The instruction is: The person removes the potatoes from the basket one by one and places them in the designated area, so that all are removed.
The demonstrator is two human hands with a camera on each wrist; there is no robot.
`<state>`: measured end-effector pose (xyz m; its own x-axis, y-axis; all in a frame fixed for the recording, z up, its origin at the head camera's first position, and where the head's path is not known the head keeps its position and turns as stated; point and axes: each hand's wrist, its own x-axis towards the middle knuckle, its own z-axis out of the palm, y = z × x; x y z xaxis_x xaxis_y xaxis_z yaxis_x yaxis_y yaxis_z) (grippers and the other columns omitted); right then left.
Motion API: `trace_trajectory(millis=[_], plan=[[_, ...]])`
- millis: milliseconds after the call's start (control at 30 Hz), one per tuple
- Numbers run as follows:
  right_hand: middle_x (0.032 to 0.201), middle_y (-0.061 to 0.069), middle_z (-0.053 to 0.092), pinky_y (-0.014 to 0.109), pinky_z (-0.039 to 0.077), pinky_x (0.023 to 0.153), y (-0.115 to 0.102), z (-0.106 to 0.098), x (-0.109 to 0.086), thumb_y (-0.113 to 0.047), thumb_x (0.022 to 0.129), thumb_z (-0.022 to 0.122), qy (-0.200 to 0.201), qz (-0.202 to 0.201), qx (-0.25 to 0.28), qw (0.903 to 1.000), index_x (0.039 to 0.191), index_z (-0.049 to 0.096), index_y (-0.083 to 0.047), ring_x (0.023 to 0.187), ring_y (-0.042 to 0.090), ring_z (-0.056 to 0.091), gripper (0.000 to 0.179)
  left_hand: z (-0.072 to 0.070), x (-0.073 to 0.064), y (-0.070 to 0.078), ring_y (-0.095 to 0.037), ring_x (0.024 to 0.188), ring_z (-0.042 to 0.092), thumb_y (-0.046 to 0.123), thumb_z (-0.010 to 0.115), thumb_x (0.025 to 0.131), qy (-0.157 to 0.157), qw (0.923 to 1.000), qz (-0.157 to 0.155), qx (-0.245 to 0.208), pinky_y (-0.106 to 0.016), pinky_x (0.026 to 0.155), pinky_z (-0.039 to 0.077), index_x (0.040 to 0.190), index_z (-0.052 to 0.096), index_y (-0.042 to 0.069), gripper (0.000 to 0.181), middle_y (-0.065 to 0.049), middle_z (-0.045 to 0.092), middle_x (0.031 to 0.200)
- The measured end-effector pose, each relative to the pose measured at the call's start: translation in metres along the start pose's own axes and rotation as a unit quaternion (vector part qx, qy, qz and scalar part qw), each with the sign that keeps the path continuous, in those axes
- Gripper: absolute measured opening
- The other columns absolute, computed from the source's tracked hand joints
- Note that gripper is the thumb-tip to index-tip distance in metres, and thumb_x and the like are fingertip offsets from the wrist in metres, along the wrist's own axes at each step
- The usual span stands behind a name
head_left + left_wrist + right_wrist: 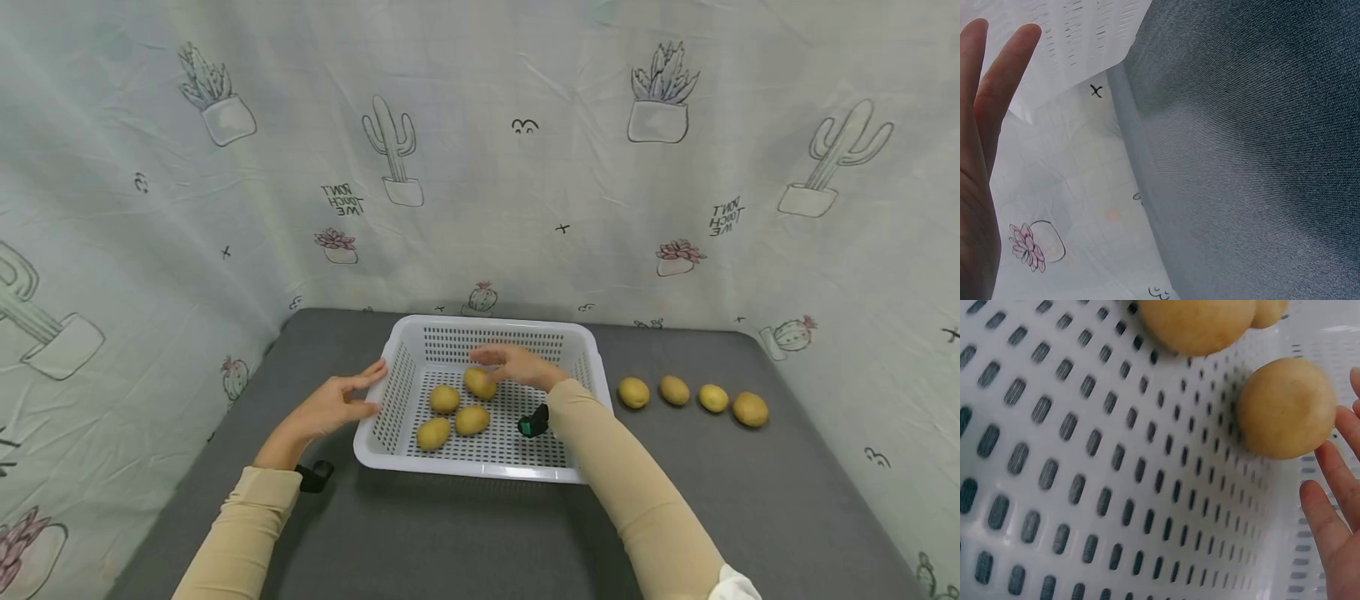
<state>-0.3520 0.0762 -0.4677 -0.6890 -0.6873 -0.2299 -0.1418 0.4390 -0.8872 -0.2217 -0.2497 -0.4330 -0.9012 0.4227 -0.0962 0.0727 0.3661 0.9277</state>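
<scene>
A white perforated plastic basket [480, 472] stands on the table with several potatoes [472, 420] on its floor. My right hand [517, 367] reaches inside it, over the rear potato [480, 382]. In the right wrist view its fingers [1329, 519] are spread beside that potato [1286, 409]; whether they touch it I cannot tell. At the basket's left rim is my left hand [330, 406], its fingers extended against the side. The left wrist view has two straight fingers [1007, 69] in front of the basket's slotted wall [1085, 44].
Right of the basket, several more potatoes [674, 390] lie in a row on the dark grey tabletop [465, 533]. A pale curtain [480, 208] printed with cacti hangs behind the table and along its sides.
</scene>
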Motion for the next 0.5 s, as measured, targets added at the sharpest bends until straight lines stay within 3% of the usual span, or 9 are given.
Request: trace_trajectory(millis=[500], plan=[[0.151,0.006,0.036,0.044,0.027,0.112,0.008,0.008,0.012,-0.003,0.08,0.067,-0.021,0.007,-0.113,0.9934,0.144,0.044,-0.017,0.138,0.026,0.035,0.069,0.0,0.001,-0.002,-0.038,0.107,0.062,0.005,0.063,0.089,0.006,0.9999,-0.004,-0.008,-0.027,0.082,0.052,0.146,0.026,-0.002,0.068,-0.014,0.007,0.158]])
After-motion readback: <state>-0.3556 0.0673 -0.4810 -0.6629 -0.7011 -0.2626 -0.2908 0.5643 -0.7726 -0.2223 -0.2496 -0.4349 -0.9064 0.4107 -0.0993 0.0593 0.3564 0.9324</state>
